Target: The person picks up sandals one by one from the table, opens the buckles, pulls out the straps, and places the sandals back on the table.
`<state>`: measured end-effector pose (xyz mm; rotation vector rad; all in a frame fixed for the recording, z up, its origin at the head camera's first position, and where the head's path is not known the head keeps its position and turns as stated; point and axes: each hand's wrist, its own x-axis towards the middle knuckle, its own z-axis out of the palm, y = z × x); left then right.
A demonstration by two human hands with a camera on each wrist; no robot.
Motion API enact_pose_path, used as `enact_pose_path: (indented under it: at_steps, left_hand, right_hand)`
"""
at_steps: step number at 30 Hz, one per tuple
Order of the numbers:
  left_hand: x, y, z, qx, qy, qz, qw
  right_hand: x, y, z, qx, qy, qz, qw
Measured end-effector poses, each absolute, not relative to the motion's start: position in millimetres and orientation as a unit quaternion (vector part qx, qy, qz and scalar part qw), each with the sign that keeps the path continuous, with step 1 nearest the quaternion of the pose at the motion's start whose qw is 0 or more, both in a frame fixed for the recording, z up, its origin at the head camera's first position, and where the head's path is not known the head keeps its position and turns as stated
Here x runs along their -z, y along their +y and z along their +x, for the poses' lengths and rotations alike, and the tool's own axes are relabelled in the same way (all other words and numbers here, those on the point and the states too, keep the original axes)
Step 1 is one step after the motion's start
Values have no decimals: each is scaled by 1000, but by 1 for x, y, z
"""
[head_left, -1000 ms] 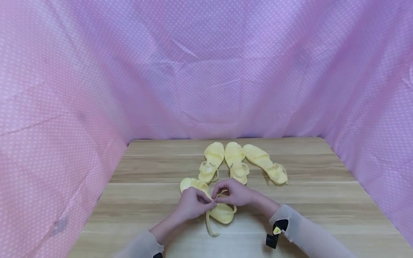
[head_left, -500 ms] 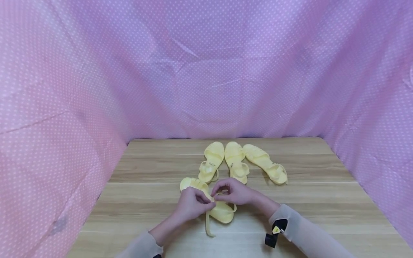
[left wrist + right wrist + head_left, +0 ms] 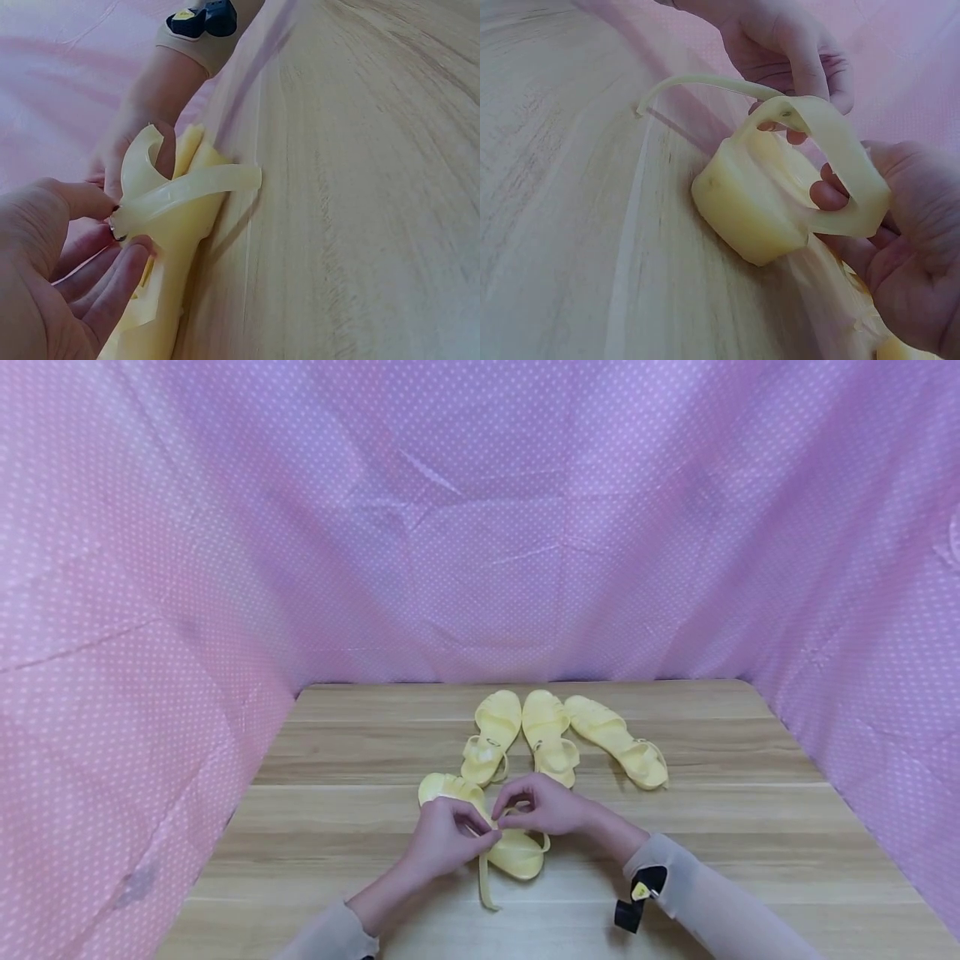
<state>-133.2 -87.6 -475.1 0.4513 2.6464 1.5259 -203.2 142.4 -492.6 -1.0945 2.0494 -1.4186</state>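
A pale yellow sandal (image 3: 517, 858) lies slanted on the table in front of me, both hands at its ankle strap. My left hand (image 3: 444, 837) pinches the strap (image 3: 199, 186) between thumb and finger, and the strap's loose end hangs toward the table. From the other side, my right hand (image 3: 546, 806) pinches the strap close to the left fingertips. In the right wrist view the strap (image 3: 838, 142) arches in a loop above the sandal's heel (image 3: 739, 206). Fingers cover the spot where the strap parts meet, so any buckle there is hidden.
Behind the hands lie three more yellow sandals: a left one (image 3: 498, 718), a middle one (image 3: 545, 717) and a slanted right one (image 3: 618, 742). The wood-grain table (image 3: 337, 827) is bordered by pink dotted cloth (image 3: 480, 568) at the back and sides.
Both hands keep almost the same place at the strap. The strap's loose end has shifted slightly to the left over the last second.
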Motion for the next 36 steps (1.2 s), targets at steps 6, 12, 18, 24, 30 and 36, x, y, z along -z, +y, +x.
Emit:
enact_pose_path:
  at_steps: [6,12,18,24,30,36]
  left_hand:
    - [475,-87,-132,-493,857,147,22]
    - [476,-87,-133,-503,851,154,19]
    - [476,-87,-134,-509,846,154,37]
    - [473,-88,-135,-513,841,162,49]
    - [476,-90,-135,-519,838,161,52]
    - [476,-90,-134,-526,833,162,53]
  right_hand:
    - [493,143,-204,508,741,-389,206]
    - [489,140,-203,491,750,-392,208]
    - [483,138,-203,485,754,-377,233]
    - [485,139,-203,496,750,-369,237]
    - [486,141,-203,493,754,-374,220]
    - [487,141,-204,496,754,-373,215]
